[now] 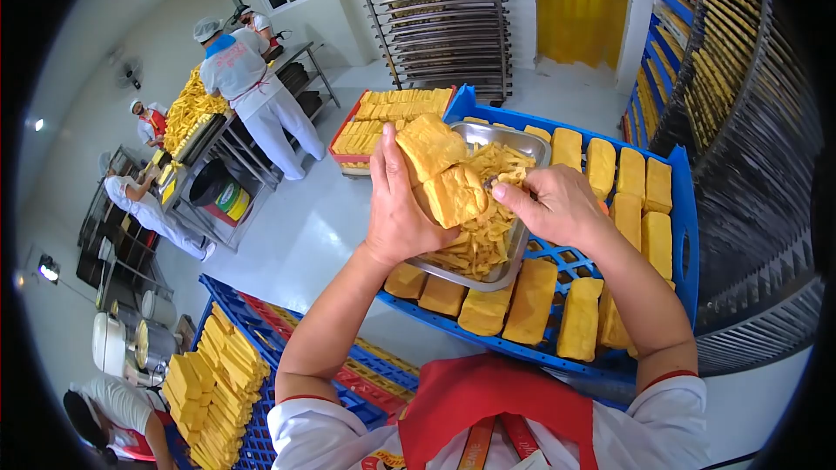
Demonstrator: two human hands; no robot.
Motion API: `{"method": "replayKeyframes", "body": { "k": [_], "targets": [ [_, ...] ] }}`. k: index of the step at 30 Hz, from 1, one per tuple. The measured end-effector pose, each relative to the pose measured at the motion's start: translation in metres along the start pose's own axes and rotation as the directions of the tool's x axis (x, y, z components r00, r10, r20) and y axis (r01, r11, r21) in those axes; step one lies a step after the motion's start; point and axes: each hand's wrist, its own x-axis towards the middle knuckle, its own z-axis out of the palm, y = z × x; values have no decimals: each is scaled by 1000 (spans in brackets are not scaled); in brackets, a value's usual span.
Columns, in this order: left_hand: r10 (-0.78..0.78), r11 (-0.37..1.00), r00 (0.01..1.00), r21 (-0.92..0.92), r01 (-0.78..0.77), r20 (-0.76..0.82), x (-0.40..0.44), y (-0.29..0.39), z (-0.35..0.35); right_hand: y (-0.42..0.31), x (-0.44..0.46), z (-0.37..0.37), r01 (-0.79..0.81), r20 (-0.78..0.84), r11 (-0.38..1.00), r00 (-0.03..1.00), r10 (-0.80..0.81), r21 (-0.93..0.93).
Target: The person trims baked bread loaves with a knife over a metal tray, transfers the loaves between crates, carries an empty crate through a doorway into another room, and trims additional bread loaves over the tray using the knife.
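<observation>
My left hand (pixel 394 209) is wrapped round yellow bread loaves (pixel 435 169), two blocks pressed side by side, held tilted above a metal tray. Close to their right side my right hand (pixel 557 202) is closed, its thumb and fingers pinched together beside yellow scraps. A small dark bit shows at its fingertips, but what it grips is mostly hidden. Thin yellow trimmings (pixel 488 239) fill the metal tray (pixel 533 146) below both hands. That tray rests on a blue plastic crate (pixel 684 217), where several more yellow loaves (pixel 531 300) lie around it.
Beyond the blue crate stands a red crate (pixel 355 113) packed with yellow loaves. A tall metal rack (pixel 435 17) is behind it, and more racks (pixel 740 60) line the right. Stacked crates (pixel 335 365) are at lower left. Several co-workers stand by tables (pixel 300 56) at left.
</observation>
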Motion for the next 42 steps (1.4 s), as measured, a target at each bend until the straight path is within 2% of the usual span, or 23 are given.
{"method": "replayKeyframes", "body": {
  "k": [1, 5, 8, 10, 11, 13, 14, 15, 16, 17, 18, 19, 20, 21, 22, 23, 25, 28, 32, 34, 35, 38, 42],
  "targets": [
    [-24, 1000, 1000, 6, 24, -10, 0, 0, -1, -2, -2, 0, 72, -46, 995, 996, -75, -71],
    [-23, 999, 1000, 25, 23, -3, -3, -2, -3, -15, -4, 11, 122, -143, 981, 979, -144, -151],
    [78, 996, 994, 52, -75, -74, -2, -1, -3, -18, -2, 18, 125, -232, 948, 952, -198, -294],
    [71, 995, 996, 70, -67, -60, -1, 1, -5, -24, 1, 13, -11, -43, 992, 999, 5, -127],
    [70, 995, 996, 70, -66, -61, 1, 3, -5, -21, 2, 15, -10, -43, 992, 999, 4, -128],
    [-59, 998, 997, -39, 58, -41, 7, 4, -7, -9, 5, 17, -24, -37, 956, 999, 36, 293],
    [-64, 997, 997, -34, 62, -51, 9, 1, -10, -3, 8, 13, -15, -7, 974, 1000, 17, 224],
    [-261, 956, 965, -141, 258, -6, 12, -3, -13, -3, 7, 8, -4, -4, 975, 1000, 5, 220],
    [-441, 865, 896, -238, 442, 57, 16, -8, -16, -6, 4, 4, 47, 2, 997, 999, -47, 60],
    [-524, 605, 819, -574, 552, 235, 20, -16, -15, -8, 1, 1, 99, 15, 990, 995, -98, -101],
    [-583, 212, 706, -763, 610, 402, 27, -20, -16, -7, 1, 3, 96, 53, 992, 994, -92, -82],
    [-484, -206, 632, -781, 589, 605, 31, -23, -20, -8, 1, 5, 108, 55, 990, 993, -104, -86],
    [-477, -277, 604, -762, 586, 638, 34, -21, -20, -9, 0, 7, 186, -20, 980, 982, -188, -72],
    [-481, -275, 607, -767, 580, 632, 33, -22, -19, -9, -1, 10, 260, -95, 963, 959, -265, -63],
    [-403, -402, 581, -707, 582, 707, 32, -24, -18, -11, -1, 13, 340, -178, 933, 917, -356, -115],
    [-312, -518, 556, -628, 580, 771, 31, -25, -17, -16, 0, 14, 345, -179, 931, 915, -361, -116],
    [-352, -492, 521, -627, 603, 777, 31, -21, -10, -26, 1, 16, 428, -269, 877, 837, -476, -218],
    [-256, -591, 545, -575, 565, 799, 27, -22, -2, -36, 5, 17, 467, -303, 824, 774, -556, -320],
    [-275, -574, 558, -599, 559, 783, 23, -5, -3, -40, 9, 25, 395, -343, 833, 777, -528, -387],
    [-473, -552, 606, -751, 362, 639, 22, 12, -1, -45, 7, 31, 330, -358, 912, 843, -401, -243],
    [-472, -549, 608, -752, 364, 638, 20, 16, 1, -46, 7, 35, 331, -361, 912, 842, -401, -243],
    [-674, -455, 638, -890, 37, 371, 19, 20, 15, -53, 9, 46, 249, -306, 967, 918, -252, -50],
    [-746, -393, 618, -913, -109, 248, 23, 24, 22, -63, 9, 48, 172, -227, 975, 964, -138, 139]
  ]
}}
